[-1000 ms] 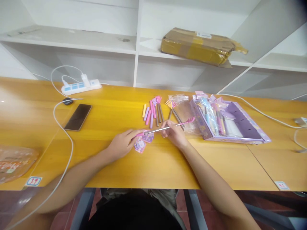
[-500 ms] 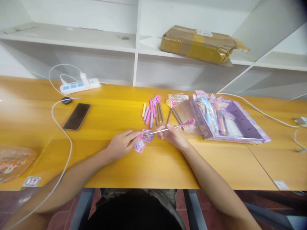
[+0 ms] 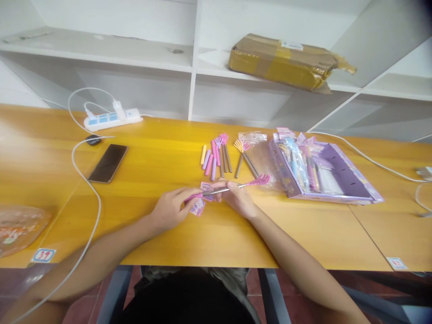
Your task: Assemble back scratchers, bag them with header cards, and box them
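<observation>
A back scratcher point(image 3: 216, 191) with a metal rod, a pink handle and a pink claw head is held across both hands above the table. My left hand point(image 3: 170, 207) is closed around its pink handle. My right hand point(image 3: 238, 198) is closed on the rod near the claw end. Small printed purple cards point(image 3: 197, 207) lie under the handle, partly hidden by my hands. Just beyond are loose pink, purple and yellow handle tubes point(image 3: 208, 162) and several metal rods with claw heads point(image 3: 225, 155).
To the right stands an open purple box point(image 3: 354, 180) with bagged scratchers, beside a clear plastic bag point(image 3: 261, 155). At left are a phone point(image 3: 108, 163), a power strip point(image 3: 113, 119) and a white cable point(image 3: 97, 198). A taped carton point(image 3: 280, 60) sits on the shelf behind.
The back scratcher has shifted slightly left and its claw end has dropped lower. My right hand has moved a little left and towards me along with it.
</observation>
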`<state>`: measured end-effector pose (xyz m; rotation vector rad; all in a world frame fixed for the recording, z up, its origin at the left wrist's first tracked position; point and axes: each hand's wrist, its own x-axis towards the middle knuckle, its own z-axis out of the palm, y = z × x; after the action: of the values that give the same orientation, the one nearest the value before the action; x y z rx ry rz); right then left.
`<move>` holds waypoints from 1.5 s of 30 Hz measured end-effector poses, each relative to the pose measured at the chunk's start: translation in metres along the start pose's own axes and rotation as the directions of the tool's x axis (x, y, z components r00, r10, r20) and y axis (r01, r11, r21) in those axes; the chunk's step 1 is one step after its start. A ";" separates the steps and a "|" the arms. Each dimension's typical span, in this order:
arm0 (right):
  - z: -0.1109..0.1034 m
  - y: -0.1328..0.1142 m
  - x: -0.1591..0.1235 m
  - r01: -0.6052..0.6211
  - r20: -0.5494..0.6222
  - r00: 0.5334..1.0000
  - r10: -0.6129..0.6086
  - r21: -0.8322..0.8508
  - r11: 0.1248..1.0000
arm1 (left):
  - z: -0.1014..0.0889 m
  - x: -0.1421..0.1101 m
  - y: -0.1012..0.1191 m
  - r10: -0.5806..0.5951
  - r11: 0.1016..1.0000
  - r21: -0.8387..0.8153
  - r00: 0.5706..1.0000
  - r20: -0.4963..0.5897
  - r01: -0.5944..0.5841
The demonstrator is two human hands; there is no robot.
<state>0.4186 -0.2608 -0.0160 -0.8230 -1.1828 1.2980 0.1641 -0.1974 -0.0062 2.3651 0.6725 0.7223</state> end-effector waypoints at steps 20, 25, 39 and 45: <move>-0.023 -0.008 0.004 0.048 -0.214 0.976 -0.040 0.034 0.998 | -0.008 0.009 0.003 -0.227 0.938 -0.228 0.959 0.172 0.263; -0.012 -0.001 0.008 0.011 -0.216 0.976 -0.009 0.008 1.000 | -0.001 0.010 0.002 -0.231 0.875 -0.375 0.944 0.235 0.307; 0.022 0.016 0.001 -0.073 -0.130 0.988 0.080 0.055 0.996 | 0.004 0.004 0.010 -0.305 0.883 -0.317 0.936 0.175 0.347; 0.027 0.020 -0.001 -0.067 -0.065 0.995 0.072 0.074 0.995 | 0.007 0.001 0.013 -0.319 0.870 -0.342 0.934 0.161 0.356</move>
<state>0.3874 -0.2634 -0.0285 -0.8549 -1.0562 1.3514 0.1728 -0.2081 -0.0025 1.8629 0.8056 0.5176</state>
